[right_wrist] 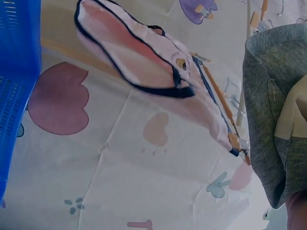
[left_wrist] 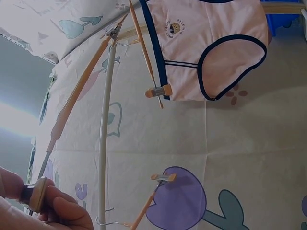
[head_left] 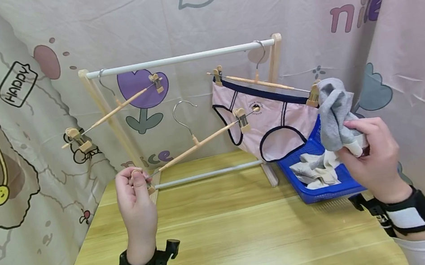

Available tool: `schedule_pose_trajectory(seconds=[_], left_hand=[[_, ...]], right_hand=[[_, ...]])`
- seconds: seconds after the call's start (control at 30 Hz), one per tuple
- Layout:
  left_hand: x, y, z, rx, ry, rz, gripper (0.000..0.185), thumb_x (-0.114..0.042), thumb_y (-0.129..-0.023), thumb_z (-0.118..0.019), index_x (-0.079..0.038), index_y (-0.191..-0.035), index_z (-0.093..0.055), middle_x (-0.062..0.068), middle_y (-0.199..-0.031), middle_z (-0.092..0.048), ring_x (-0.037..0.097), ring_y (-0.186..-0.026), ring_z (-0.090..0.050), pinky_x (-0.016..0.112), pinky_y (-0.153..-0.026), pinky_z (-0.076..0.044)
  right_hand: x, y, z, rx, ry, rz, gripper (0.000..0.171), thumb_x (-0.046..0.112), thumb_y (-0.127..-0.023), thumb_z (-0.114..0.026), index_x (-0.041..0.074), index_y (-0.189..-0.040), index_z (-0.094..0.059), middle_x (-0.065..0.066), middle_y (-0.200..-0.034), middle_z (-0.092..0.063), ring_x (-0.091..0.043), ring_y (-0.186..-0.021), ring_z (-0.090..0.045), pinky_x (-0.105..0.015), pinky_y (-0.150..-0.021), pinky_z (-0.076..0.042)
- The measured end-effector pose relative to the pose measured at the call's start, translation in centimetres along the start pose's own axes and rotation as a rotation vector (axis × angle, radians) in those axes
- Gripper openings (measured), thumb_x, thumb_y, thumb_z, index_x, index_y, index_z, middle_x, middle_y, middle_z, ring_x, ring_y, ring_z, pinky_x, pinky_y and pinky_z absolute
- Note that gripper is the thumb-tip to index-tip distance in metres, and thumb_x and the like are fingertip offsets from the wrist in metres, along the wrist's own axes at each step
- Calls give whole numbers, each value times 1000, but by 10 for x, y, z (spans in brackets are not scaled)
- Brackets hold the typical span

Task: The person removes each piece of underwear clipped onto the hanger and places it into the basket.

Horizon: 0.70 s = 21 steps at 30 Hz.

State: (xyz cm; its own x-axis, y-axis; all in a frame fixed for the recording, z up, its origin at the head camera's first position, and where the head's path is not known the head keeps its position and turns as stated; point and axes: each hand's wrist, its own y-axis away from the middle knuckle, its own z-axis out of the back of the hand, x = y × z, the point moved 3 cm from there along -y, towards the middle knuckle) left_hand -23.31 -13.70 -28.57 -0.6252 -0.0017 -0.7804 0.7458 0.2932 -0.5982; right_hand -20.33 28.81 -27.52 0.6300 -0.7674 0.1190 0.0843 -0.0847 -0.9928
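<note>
So the slim pale-wood clip hanger (head_left: 196, 144) is up in the air in front of the white-railed wooden rack (head_left: 182, 59), metal hook on top, bar slanting up left to right. Left hand (head_left: 136, 202) is pinching its lower end clip. Right hand (head_left: 381, 158) grips a bunched, soft grey-and-white cloth (head_left: 333, 111), hanging roughly upright, beside the pink navy-trimmed briefs (head_left: 254, 138) and above the blue plastic basket (head_left: 307, 196).

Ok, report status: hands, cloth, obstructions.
Left hand pinching hanger clip. Grey cloth in right hand, not yet clipped. Pink briefs hang beyond; nothing visibly blocking.
</note>
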Motion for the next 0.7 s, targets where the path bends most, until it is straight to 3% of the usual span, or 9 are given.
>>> schedule_pose_trajectory(seconds=[0.17,0.4,0.47,0.6,0.67,0.7], left_hand=[[0,0,1,0,4,-5,15,-18,-112,-38,-8,-110,-48,-2,-95,-50,10,-91,-52,17,-86,-44],[-1,0,3,4,29,-25,14,-18,-112,-38,-8,-109,-48,-3,-94,-51,12,-91,-52,18,-85,-44],[-1,-1,3,7,40,-33,14,-18,-112,-38,-8,-109,-48,-3,-94,-51,12,-90,-52,17,-85,-44],[-1,-1,3,11,49,-46,13,-16,-112,-38,-9,-110,-48,-3,-94,-51,10,-90,-52,17,-84,-44],[-1,-1,4,12,47,-52,13,-16,-112,-38,-8,-110,-48,-3,-94,-51,9,-90,-51,17,-83,-44],[-1,-1,4,12,45,-54,13,-16,-112,-38,-8,-110,-48,-3,-94,-50,9,-90,-51,17,-83,-43]], right_hand=[[2,-4,1,-51,8,-21,64,47,-94,-64,-17,-102,-60,-37,-90,-55,-19,-90,-55,-8,-94,-38],[-2,-6,7,-111,30,-77,60,40,-91,-66,-19,-103,-58,-38,-91,-54,4,-102,-47,-10,-90,-35],[-7,-7,10,-113,34,-95,57,35,-89,-67,-19,-104,-58,-32,-91,-57,6,-101,-48,-10,-89,-34],[-19,-7,16,-93,46,-130,54,31,-86,-67,-18,-108,-60,9,-99,-59,9,-99,-47,-11,-84,-31],[-26,-6,17,-63,60,-146,54,30,-86,-67,-18,-110,-61,8,-97,-59,9,-99,-46,-11,-84,-31],[-29,-5,18,-39,74,-152,56,32,-86,-67,-17,-112,-61,15,-101,-56,10,-99,-45,-11,-83,-30]])
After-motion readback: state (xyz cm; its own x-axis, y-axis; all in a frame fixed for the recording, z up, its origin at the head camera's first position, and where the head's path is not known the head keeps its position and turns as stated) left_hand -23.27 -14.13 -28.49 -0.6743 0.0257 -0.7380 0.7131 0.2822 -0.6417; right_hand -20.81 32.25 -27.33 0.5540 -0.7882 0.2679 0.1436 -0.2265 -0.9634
